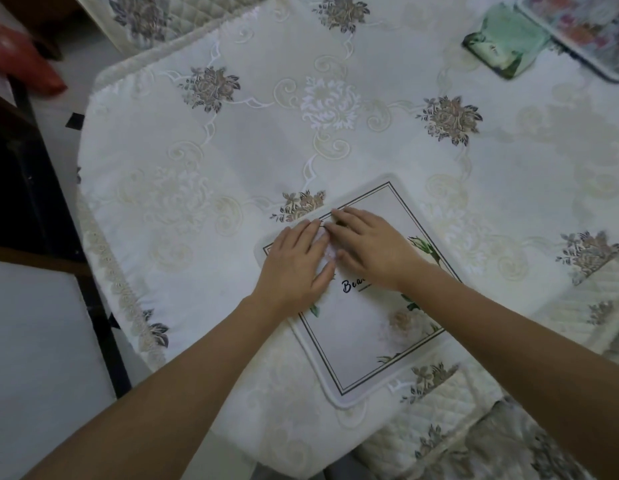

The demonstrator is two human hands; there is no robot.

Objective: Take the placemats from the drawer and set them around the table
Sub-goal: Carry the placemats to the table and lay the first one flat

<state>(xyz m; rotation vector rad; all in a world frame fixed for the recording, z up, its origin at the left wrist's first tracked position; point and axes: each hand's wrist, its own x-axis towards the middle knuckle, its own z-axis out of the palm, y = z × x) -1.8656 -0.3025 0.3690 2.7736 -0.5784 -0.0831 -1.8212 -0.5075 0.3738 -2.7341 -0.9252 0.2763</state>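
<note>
A white placemat (353, 327) with a dark line border, flower prints and script lettering lies flat near the table's front edge, turned at an angle. My left hand (296, 263) rests palm down on its left part, fingers together and stretched out. My right hand (366, 242) lies flat beside it on the mat's upper middle, fingertips touching those of the left hand. Neither hand grips anything. The table (204, 143) wears a white embroidered cloth with grey-brown flower motifs.
At the far right corner lie a flowery tray or mat (588, 26) and a green packet (502, 50). Quilted chair cushions (450, 431) sit at the front right and far left. Dark furniture (20, 174) and a red item (20, 57) stand left of the table.
</note>
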